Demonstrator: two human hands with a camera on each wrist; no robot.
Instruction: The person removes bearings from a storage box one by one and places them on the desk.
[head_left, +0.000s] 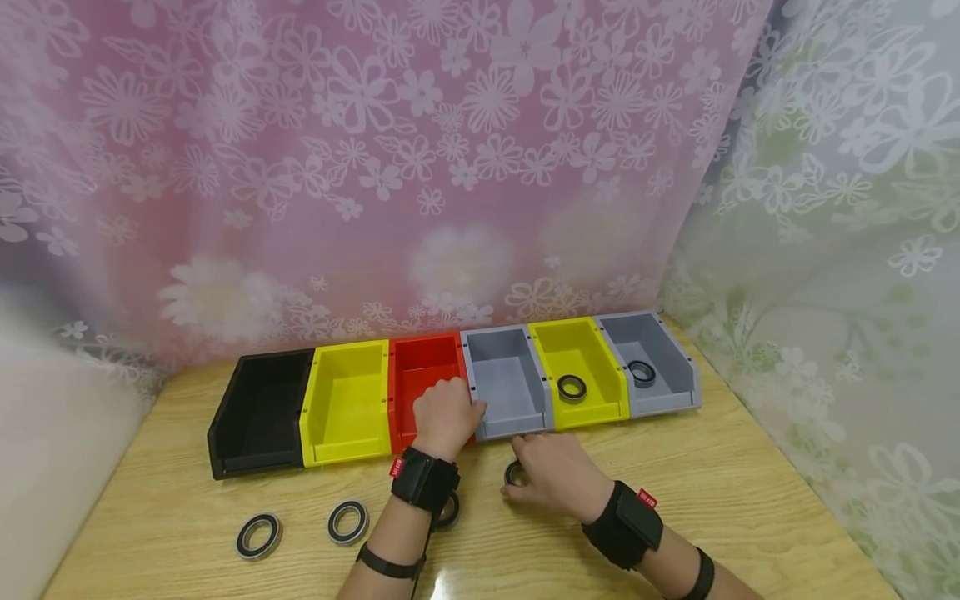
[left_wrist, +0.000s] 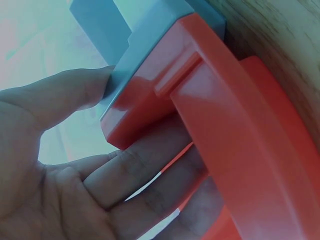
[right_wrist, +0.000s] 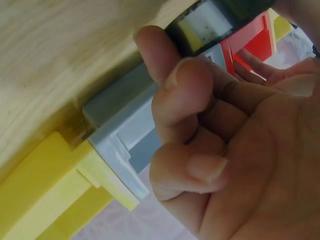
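Observation:
My left hand (head_left: 444, 415) reaches into the red bin (head_left: 424, 353). In the left wrist view, its thumb is at the grey rim beside the red side wall, with the other fingers (left_wrist: 145, 170) inside the red bin, fingertips hidden by the front lip. In front of the middle grey bin (head_left: 508, 387), my right hand (head_left: 558, 472) holds a bearing (head_left: 512, 473), a dark-faced metal ring, low over the table. The right wrist view shows this bearing (right_wrist: 215, 25) at the fingertips, its shiny outer side turned to the camera.
Left of the red bin stand a yellow bin (head_left: 347, 400) and a black bin (head_left: 262, 408). On the right, a yellow bin (head_left: 577, 346) and a grey bin (head_left: 637, 333) each contain a bearing. Two bearings (head_left: 258, 536) lie front left; another (head_left: 450, 511) is partly behind my left wrist.

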